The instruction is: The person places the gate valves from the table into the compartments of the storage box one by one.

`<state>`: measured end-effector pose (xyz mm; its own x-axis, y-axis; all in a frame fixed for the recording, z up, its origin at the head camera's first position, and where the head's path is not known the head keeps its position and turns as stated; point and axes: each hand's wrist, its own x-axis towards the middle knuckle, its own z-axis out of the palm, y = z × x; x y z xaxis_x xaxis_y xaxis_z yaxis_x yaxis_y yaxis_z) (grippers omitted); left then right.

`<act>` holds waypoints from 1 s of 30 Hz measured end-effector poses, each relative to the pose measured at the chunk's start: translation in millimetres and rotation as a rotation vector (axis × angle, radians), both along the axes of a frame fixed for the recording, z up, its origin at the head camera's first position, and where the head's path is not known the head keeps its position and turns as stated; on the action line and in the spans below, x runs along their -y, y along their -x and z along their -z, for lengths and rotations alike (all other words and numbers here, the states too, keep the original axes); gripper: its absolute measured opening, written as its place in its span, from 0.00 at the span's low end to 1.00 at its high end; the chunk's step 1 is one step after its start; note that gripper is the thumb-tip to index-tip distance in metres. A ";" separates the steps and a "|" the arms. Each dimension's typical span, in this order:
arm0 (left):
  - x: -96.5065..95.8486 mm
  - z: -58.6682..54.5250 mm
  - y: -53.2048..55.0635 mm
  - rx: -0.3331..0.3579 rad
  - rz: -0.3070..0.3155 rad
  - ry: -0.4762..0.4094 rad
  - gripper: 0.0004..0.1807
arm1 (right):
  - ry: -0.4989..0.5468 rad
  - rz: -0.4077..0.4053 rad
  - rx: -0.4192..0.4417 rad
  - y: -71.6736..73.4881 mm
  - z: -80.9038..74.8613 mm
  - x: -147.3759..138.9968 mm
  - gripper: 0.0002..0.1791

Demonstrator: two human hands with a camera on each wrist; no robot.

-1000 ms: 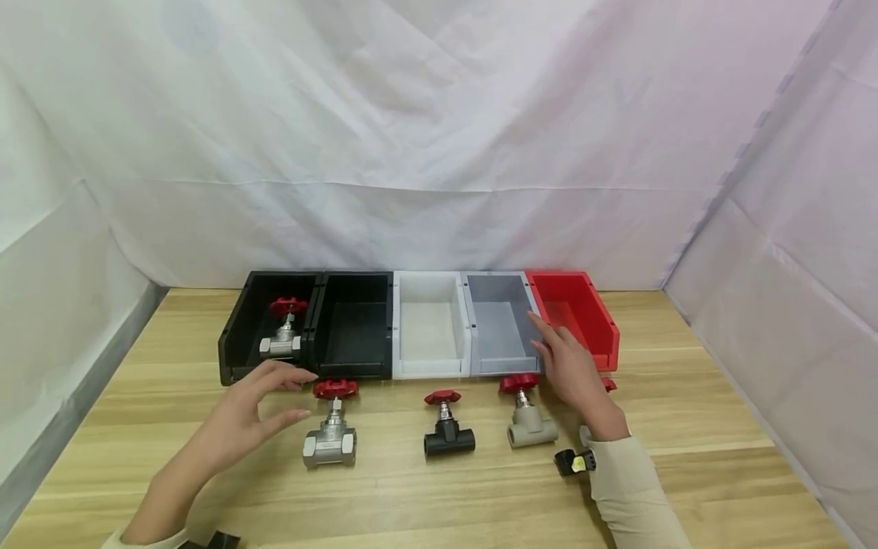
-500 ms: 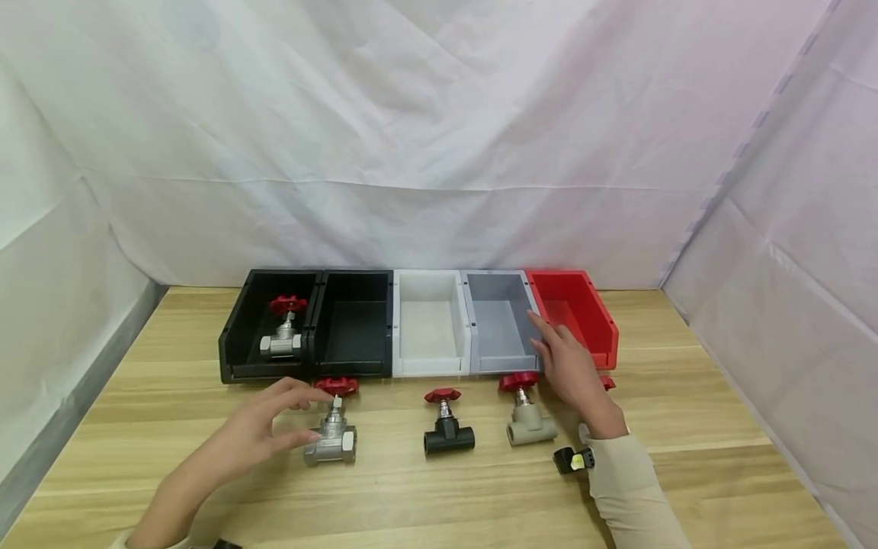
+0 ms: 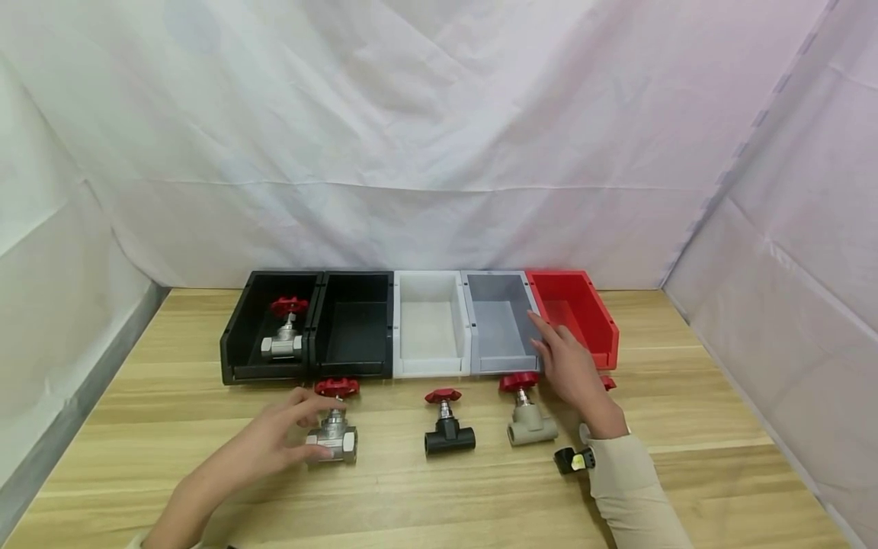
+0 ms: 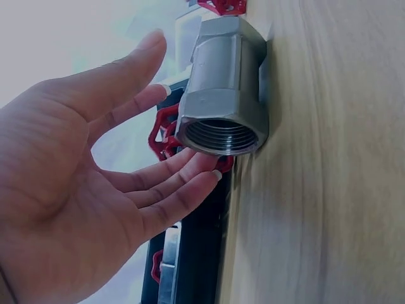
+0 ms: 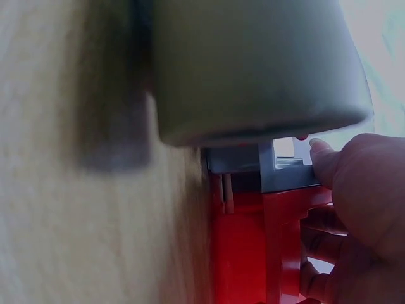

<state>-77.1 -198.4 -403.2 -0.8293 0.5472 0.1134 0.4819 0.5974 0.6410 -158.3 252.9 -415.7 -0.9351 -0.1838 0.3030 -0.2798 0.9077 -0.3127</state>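
My left hand (image 3: 270, 438) reaches around a silver metal gate valve (image 3: 341, 441) with a red handwheel, standing upright on the table. In the left wrist view, the valve's threaded end faces the camera; the thumb is spread away from the body (image 4: 218, 76) and the fingertips lie right at its lower rim. My right hand (image 3: 575, 377) is over the border between the grey bin (image 3: 504, 364) and the red bin (image 3: 604, 360), index finger extended and holding nothing. Beside it stands a beige plastic valve (image 3: 531, 427), which looms blurred in the right wrist view.
A black plastic valve (image 3: 449, 438) stands mid-table. Along the back are two black bins (image 3: 353, 368) and a white bin (image 3: 430, 369); the leftmost black one holds another silver valve (image 3: 283, 347). A red handwheel (image 3: 607, 382) peeks out behind the right wrist.
My left hand has moved right and toward the table's front, from near the leftmost bin to around the silver valve. The right hand has kept its place.
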 end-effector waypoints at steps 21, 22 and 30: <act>-15.0 8.7 -4.7 0.099 -0.015 0.082 0.32 | 0.002 -0.005 -0.008 -0.3 -0.4 0.5 0.33; -15.2 9.0 -4.5 0.110 -0.014 0.084 0.32 | 0.002 -0.005 -0.007 -0.4 -0.6 0.6 0.33; -18.1 10.8 -4.4 0.093 -0.017 0.087 0.29 | -0.001 -0.005 -0.005 0.4 0.5 0.0 0.33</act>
<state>-72.7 -180.3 -414.0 -0.8430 0.5378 -0.0120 0.4122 0.6602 0.6279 -158.7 252.9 -416.2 -0.9325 -0.1885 0.3080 -0.2858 0.9067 -0.3103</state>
